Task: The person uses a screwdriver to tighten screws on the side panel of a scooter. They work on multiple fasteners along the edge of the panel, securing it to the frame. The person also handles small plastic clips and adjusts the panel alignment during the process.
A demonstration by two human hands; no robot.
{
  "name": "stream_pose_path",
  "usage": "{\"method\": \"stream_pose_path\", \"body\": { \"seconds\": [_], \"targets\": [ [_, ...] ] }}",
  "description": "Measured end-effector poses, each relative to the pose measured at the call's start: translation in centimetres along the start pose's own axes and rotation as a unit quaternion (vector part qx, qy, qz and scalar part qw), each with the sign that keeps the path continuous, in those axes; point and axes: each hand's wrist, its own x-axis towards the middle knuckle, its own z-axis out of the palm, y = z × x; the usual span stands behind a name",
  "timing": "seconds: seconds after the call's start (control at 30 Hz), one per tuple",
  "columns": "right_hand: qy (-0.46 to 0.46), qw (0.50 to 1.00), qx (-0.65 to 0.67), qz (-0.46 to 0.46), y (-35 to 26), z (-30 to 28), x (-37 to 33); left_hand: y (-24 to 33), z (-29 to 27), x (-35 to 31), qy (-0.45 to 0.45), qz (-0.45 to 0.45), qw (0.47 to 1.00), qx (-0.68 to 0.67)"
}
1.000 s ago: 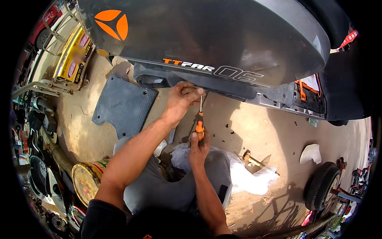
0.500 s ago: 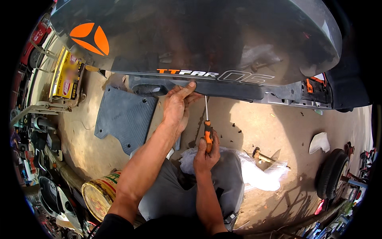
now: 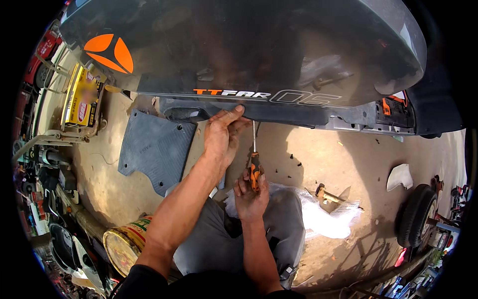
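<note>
A large glossy dark grey scooter body panel with orange emblem and lettering spans the far side. Below it runs a matte black trim strip. My left hand pinches this strip, thumb on its face and fingers tucked underneath, partly hidden. In my right hand is an orange-and-black screwdriver, its handle held between curled fingers and thumb. The metal shaft points away from me, and its tip meets the strip's underside beside my left fingers. Whatever the tip touches is hidden.
A grey ribbed floor mat lies left of my arms, near a yellow box and a stained bucket. White plastic wrap, a hammer, several small dark screws and a tyre lie to the right.
My right hand has shifted slightly left and nearer to me, its fingers turning around the screwdriver handle. The screwdriver moved a little left with it. My left hand stays in place on the strip.
</note>
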Motion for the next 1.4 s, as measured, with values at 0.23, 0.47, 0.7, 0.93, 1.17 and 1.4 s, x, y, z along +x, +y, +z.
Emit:
{"method": "stream_pose_path", "body": {
  "seconds": [0.23,0.47,0.7,0.93,1.17,1.4],
  "targets": [
    [0.053,0.905,-0.310,-0.287,1.9,-1.1,-0.1,0.4,0.3,-0.6,0.013,0.002,0.998,0.057],
    [-0.028,0.999,0.024,0.021,-0.9,-1.8,-0.1,1.2,1.2,-1.2,0.057,-0.011,0.990,0.131],
    [0.115,0.965,-0.114,-0.207,0.6,1.7,-0.6,0.8,1.8,-0.9,0.064,0.009,0.994,0.088],
    [0.137,0.980,-0.103,-0.101,-0.8,1.4,-0.8,0.8,0.9,-0.7,0.039,-0.002,0.995,0.096],
    [0.175,0.960,-0.100,-0.195,1.6,1.1,0.0,0.6,1.3,-0.7,0.052,-0.009,0.994,0.097],
    [0.144,0.980,0.006,-0.141,0.8,2.5,-0.4,0.7,1.1,-0.5,0.042,-0.010,0.995,0.091]
  ]
}}
